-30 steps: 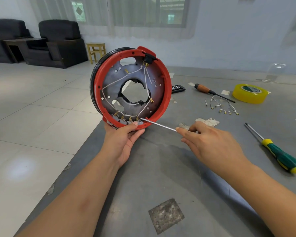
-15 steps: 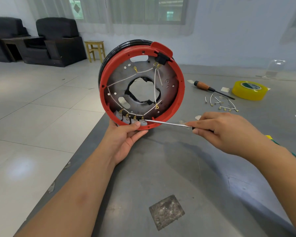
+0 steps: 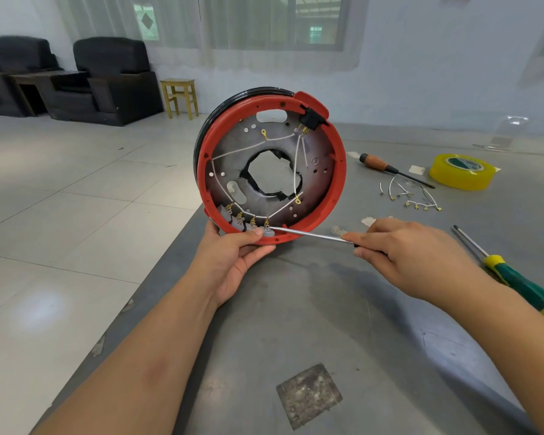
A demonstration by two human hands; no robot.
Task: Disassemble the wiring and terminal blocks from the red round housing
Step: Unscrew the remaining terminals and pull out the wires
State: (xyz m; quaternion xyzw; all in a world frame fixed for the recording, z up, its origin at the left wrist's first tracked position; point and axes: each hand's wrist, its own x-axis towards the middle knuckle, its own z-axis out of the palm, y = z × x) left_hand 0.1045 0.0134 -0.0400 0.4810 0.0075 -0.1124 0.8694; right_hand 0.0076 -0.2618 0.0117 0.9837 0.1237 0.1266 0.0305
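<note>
No legible writing on red housing (image 3: 338, 183)

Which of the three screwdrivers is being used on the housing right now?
The thin steel-shafted screwdriver in the right hand; the two others lie untouched on the table.

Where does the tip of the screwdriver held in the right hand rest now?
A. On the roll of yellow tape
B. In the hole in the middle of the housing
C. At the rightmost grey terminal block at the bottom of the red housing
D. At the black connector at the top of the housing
C: the thin screwdriver held by the right hand reaches with its tip to the rightmost grey terminal block at the bottom of the red housing, which the left hand steadies.
</note>
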